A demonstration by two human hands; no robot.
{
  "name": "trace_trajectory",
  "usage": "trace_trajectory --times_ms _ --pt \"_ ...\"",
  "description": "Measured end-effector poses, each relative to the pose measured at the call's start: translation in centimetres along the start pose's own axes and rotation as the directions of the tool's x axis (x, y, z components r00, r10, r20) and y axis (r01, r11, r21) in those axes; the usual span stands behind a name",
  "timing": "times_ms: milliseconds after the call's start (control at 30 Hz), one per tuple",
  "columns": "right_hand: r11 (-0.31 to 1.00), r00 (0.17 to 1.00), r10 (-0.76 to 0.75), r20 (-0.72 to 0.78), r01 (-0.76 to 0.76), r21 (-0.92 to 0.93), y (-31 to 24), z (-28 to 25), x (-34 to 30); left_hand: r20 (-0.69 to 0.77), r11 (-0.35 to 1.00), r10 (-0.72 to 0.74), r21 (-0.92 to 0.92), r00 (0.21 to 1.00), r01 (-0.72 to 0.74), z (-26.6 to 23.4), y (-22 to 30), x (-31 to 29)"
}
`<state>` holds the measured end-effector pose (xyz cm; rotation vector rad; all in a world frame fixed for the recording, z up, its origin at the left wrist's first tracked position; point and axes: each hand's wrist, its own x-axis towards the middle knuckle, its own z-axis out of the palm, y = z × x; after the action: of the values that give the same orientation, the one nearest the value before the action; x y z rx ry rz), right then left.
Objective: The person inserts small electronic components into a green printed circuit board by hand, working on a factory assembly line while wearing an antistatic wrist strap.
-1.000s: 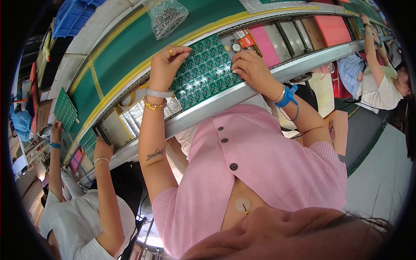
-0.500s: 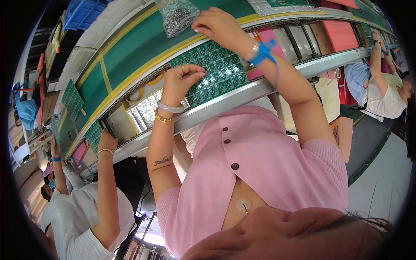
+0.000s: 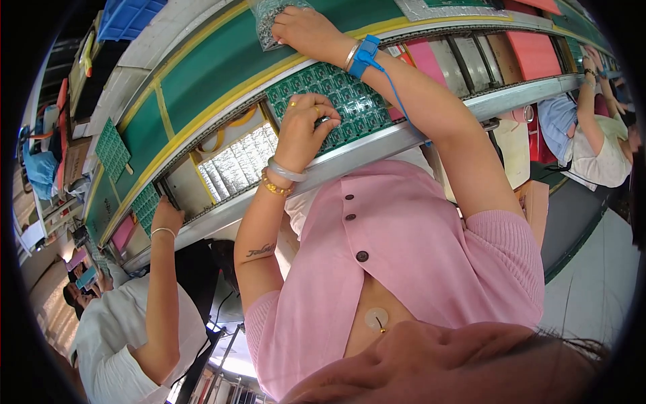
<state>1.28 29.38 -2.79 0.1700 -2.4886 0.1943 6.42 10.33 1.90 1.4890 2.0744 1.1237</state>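
Observation:
A green panel of small circuit boards (image 3: 360, 101) lies across the rails of the line in front of me. Over its left part is my left hand (image 3: 304, 129), fingers curled toward the thumb in a loose pinch; whatever it may hold is too small or hidden to name. My right hand (image 3: 304, 30), with a blue strap on its wrist, reaches past the panel to a clear plastic bag (image 3: 266, 15) of small metal parts. Its bent fingertips touch the parts at the bag's right side, and what they grip is hidden.
Metal rails (image 3: 383, 143) edge the line, with a green work surface (image 3: 208, 74) beyond. At left, a co-worker's hand (image 3: 166, 217) touches another board panel (image 3: 145, 207); one more panel (image 3: 112, 149) lies farther off. Red-pink sheets (image 3: 531, 54) lie at right. A blue cord runs from my right wrist.
My right hand has moved left from beside the bag onto its parts. My left hand has shifted slightly right over the panel, its fingers more curled.

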Motion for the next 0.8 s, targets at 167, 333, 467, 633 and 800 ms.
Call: trace_trajectory --times_ms 167,333,467,633,800 --pt "0.955 0.984 0.174 -0.032 -0.161 0.248 -1.2 -3.9 0.3 -0.007 0.996 0.048 0.080 0.999 -0.047 1.7 0.1 0.8" --pt "0.956 0.968 0.250 -0.015 -0.244 0.162 -2.5 -9.8 -0.6 0.005 0.989 0.046 0.142 0.999 -0.046 2.3 0.5 1.4" --pt "0.660 0.874 0.466 0.135 -0.445 0.605 -0.7 -8.9 -2.5 0.016 0.984 0.060 0.167 0.998 -0.062 2.8 0.4 1.4" --pt "0.774 0.918 0.396 0.010 -0.339 0.535 -0.5 -9.7 -2.6 0.003 0.982 0.059 0.178 0.998 -0.058 3.2 0.6 1.4" --pt "0.658 0.877 0.474 0.082 -0.414 0.630 -1.2 -9.8 -3.6 0.001 0.977 0.075 0.198 0.997 -0.074 3.3 0.9 1.5"
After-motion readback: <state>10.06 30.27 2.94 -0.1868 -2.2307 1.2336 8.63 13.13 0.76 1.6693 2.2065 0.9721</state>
